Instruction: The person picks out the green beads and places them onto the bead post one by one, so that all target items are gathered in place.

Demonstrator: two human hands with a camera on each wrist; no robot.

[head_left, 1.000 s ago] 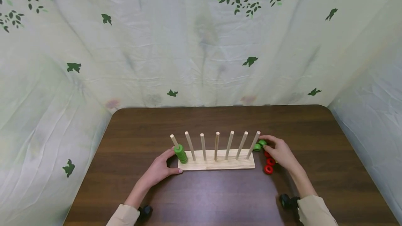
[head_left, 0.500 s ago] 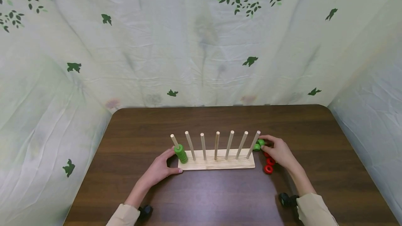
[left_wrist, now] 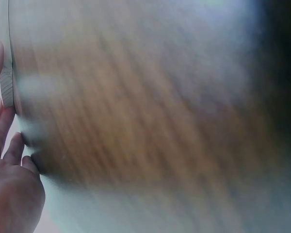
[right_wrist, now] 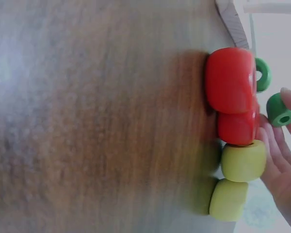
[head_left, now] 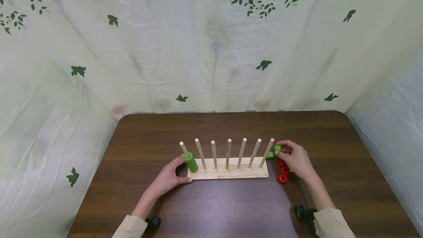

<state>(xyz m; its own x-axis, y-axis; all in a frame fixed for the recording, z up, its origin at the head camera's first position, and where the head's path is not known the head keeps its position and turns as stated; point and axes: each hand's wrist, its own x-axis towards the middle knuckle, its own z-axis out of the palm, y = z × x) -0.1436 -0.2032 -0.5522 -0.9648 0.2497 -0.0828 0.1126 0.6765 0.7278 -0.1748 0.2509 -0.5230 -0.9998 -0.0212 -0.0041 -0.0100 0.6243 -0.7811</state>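
Observation:
A pale wooden peg board point(head_left: 231, 173) with a row of several upright pegs lies on the table. Several green rings point(head_left: 190, 162) are stacked on its leftmost peg. My left hand point(head_left: 167, 179) holds the board's left end, thumb at the front edge and fingers behind the stack. Just beyond the right end, my right hand point(head_left: 297, 160) pinches a green bead point(right_wrist: 280, 110) with a hole through it, between thumb and fingers. Another green bead point(head_left: 270, 155) rests beside the board's right end. In the left wrist view, fingers point(left_wrist: 1, 131) touch the board's end.
Red beads point(head_left: 282, 179) lie in a line under and in front of the right hand. Yellow beads point(right_wrist: 243, 161) continue that line in the right wrist view. The brown table point(head_left: 231, 208) meets a leaf-printed cloth point(head_left: 211, 47) at the back.
My right hand has lifted one green bead slightly up and away from the other green bead, which stays by the board. The left hand and the peg board have not moved.

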